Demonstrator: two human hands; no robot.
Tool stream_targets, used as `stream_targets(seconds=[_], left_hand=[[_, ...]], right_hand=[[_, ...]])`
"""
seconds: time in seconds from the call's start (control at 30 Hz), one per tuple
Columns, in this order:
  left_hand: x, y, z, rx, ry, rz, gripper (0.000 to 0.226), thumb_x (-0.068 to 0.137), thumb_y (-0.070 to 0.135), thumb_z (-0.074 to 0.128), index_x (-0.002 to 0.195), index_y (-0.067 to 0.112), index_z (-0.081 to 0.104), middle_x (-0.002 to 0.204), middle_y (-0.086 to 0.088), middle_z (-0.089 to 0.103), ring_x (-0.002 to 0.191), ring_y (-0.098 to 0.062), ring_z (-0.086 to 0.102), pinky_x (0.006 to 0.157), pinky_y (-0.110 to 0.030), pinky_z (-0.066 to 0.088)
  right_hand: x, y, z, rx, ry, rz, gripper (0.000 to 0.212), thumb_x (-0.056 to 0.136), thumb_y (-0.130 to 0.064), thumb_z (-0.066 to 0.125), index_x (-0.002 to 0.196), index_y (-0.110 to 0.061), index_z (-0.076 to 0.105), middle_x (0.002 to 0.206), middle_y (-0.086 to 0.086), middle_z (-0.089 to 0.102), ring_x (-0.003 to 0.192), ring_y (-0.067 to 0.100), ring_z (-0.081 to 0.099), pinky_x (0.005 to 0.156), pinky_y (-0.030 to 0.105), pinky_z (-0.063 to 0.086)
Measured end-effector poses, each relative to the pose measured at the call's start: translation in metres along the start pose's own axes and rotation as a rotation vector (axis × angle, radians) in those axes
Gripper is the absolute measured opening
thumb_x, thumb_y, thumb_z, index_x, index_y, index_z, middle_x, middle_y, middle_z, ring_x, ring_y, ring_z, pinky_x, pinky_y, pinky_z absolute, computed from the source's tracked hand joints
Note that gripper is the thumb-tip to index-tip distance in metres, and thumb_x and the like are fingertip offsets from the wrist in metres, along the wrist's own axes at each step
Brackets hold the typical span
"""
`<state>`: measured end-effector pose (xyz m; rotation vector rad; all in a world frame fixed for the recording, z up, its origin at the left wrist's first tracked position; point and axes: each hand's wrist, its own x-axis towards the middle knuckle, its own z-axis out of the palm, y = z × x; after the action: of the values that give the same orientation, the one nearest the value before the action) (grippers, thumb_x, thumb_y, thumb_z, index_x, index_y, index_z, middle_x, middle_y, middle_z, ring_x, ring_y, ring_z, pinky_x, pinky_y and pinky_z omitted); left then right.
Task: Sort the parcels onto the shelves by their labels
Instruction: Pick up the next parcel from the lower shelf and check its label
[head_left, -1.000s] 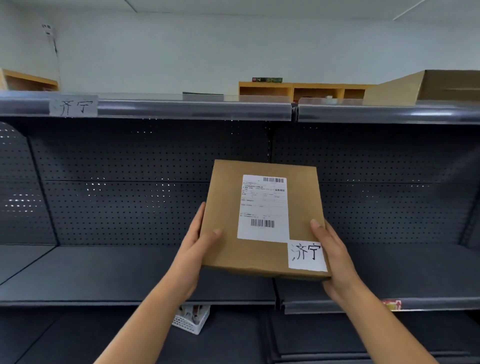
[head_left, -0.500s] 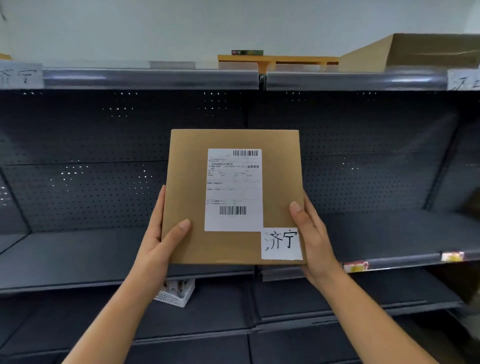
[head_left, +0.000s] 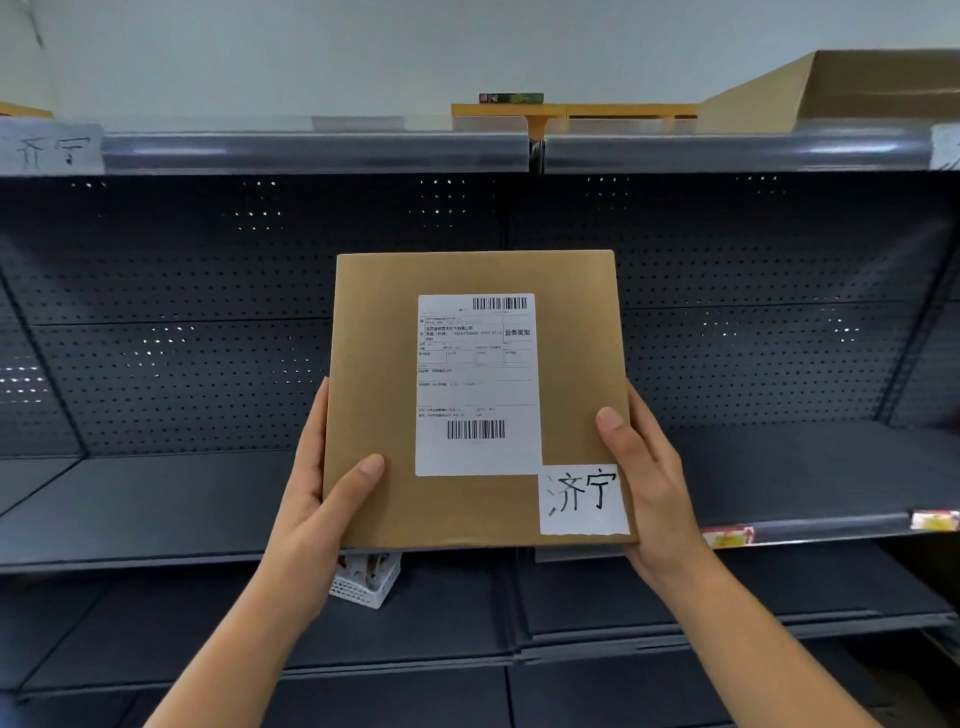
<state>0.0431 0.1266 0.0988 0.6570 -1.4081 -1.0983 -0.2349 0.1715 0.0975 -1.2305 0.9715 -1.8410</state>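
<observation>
A flat brown cardboard parcel (head_left: 379, 364) is held up facing me in front of the dark metal shelving. It carries a white shipping label (head_left: 477, 384) with barcodes and a white handwritten tag (head_left: 583, 499) at its lower right corner. My left hand (head_left: 317, 499) grips its lower left edge, thumb on the front. My right hand (head_left: 649, 483) grips its lower right edge beside the tag. The top shelf rail (head_left: 311, 150) bears a handwritten paper tag (head_left: 52, 150) at the far left with the same two characters.
An open brown carton (head_left: 841, 93) stands on the top shelf at the right. A middle shelf (head_left: 156, 509) runs behind the parcel, with red-and-yellow stickers (head_left: 727, 535) on its right edge. A small white mesh basket (head_left: 363, 582) sits on the lower shelf. Perforated back panels (head_left: 182, 312) close the bay.
The parcel has tilted upright to face me squarely and come closer. My view has shifted right, so the shelf's paper tag has slid to the left edge.
</observation>
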Motion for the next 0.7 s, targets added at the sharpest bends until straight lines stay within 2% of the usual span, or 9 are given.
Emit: stream_targets(seconds=[0.07,0.4,0.6,0.7], left_hand=[[-0.001,-0.003,0.0,0.01,0.006,-0.013,0.074,0.095,0.024,0.068,0.155,0.05,0.033,0.147,0.014,0.059,0.132,-0.016,0.06,0.109,-0.047,0.045],[0.005,-0.004,0.0,0.052,0.022,-0.054,0.072,0.09,0.026,0.064,0.153,0.05,0.037,0.148,0.013,0.058,0.133,-0.017,0.06,0.11,-0.051,0.045],[0.012,0.005,0.003,0.026,0.055,-0.1,0.068,0.092,0.025,0.072,0.149,0.05,0.044,0.144,0.013,0.062,0.13,-0.02,0.062,0.11,-0.054,0.045],[0.011,0.01,0.008,-0.023,0.064,-0.166,0.062,0.094,0.022,0.067,0.147,0.048,0.048,0.14,0.012,0.066,0.125,-0.021,0.066,0.109,-0.053,0.047]], right_hand=[[0.0,0.002,-0.001,0.002,-0.008,-0.004,0.056,0.1,-0.031,0.061,0.155,-0.025,0.052,0.146,0.009,0.068,0.135,0.035,0.064,0.118,0.065,0.042],[0.003,0.01,-0.004,0.049,0.003,0.029,0.057,0.098,-0.032,0.064,0.154,-0.023,0.053,0.144,0.01,0.07,0.133,0.037,0.066,0.116,0.065,0.044],[0.009,-0.001,-0.002,0.033,0.026,0.092,0.051,0.1,-0.032,0.068,0.149,-0.025,0.058,0.139,0.009,0.074,0.128,0.036,0.069,0.11,0.057,0.052],[0.012,-0.009,-0.002,0.022,0.047,0.161,0.044,0.097,-0.033,0.068,0.141,-0.026,0.065,0.129,0.007,0.079,0.119,0.035,0.074,0.1,0.05,0.058]])
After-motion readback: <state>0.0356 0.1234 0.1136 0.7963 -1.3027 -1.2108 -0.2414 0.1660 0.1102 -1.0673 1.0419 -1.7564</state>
